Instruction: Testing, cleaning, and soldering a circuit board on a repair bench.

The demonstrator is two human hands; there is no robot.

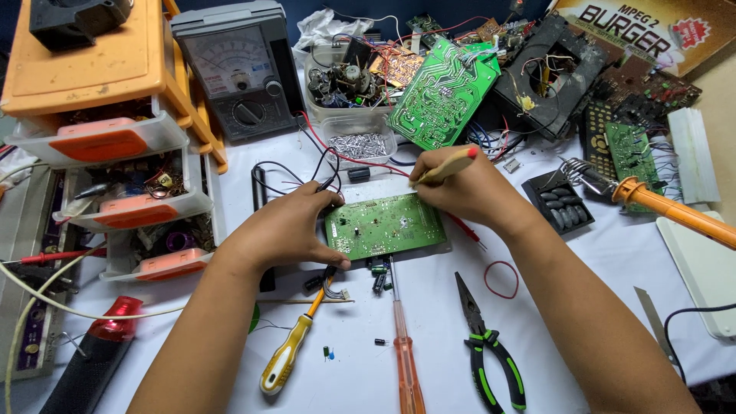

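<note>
A small green circuit board (383, 225) lies flat on the white table in front of me. My left hand (287, 230) grips its left edge, thumb under the lower corner and fingers over the top. My right hand (468, 188) hovers over the board's upper right corner, shut on a tan pencil-like tool (445, 166) with a red end that points up and right. Its working tip is hidden behind my fingers.
Yellow-handled screwdriver (287, 355), orange screwdriver (404, 353) and green-black pliers (491, 345) lie near the front. A soldering iron (659, 207) rests on its stand at right. Analog multimeter (234, 69), orange drawer unit (115, 146), a larger green board (441, 92) and scrap electronics crowd the back.
</note>
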